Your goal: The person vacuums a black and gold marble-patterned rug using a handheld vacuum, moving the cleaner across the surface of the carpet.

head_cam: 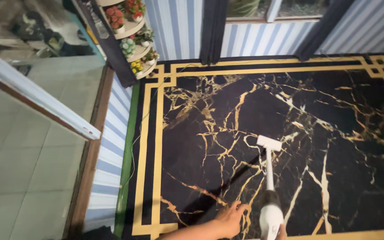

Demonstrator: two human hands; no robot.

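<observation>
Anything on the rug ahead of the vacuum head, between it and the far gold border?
Nothing visible. The rug ahead of the vacuum head shows only its marble pattern up to the gold border; the flower shelf stands off its corner.

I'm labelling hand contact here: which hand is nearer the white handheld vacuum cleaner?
Right. The right hand grips the white handheld vacuum cleaner at the bottom edge; the left hand hovers open beside it, apart.

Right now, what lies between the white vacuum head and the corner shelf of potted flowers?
In the head view, only black carpet with gold marbling and its gold border separates the vacuum head from the flower shelf.
</observation>
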